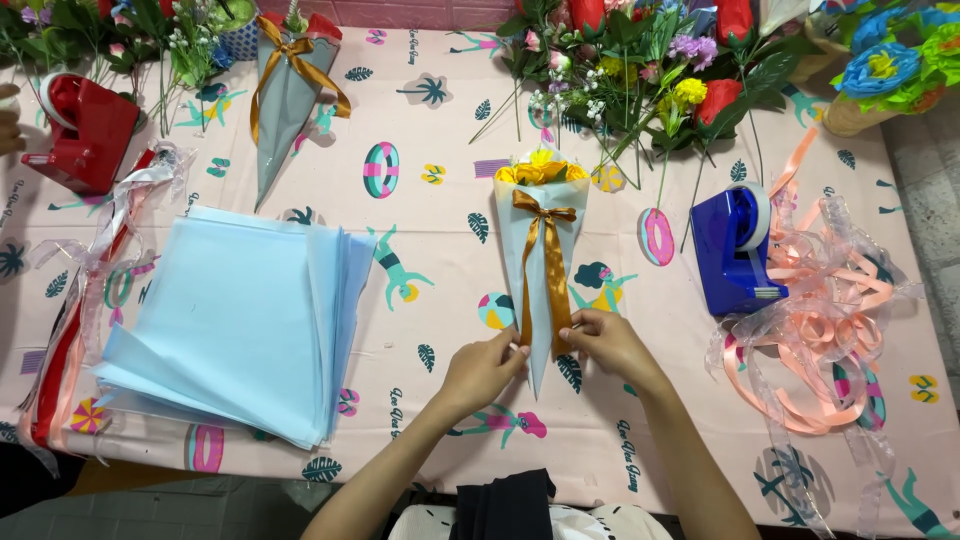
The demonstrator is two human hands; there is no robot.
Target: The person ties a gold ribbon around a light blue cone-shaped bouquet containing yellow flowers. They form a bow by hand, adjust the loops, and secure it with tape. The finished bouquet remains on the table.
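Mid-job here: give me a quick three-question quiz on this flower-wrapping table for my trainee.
1. True or false: both hands are pinching the gold ribbon tails at the lower end of the paper cone bouquet.
2. Which tape dispenser stands nearer the right hand? A) red B) blue
3. What lies flat on the table beside the left hand, on its outer side?

Key
1. True: the gold ribbon ends are held between the fingers of each hand.
2. B, the blue tape dispenser; the red tape dispenser stands at the far left.
3. A stack of light blue paper sheets.
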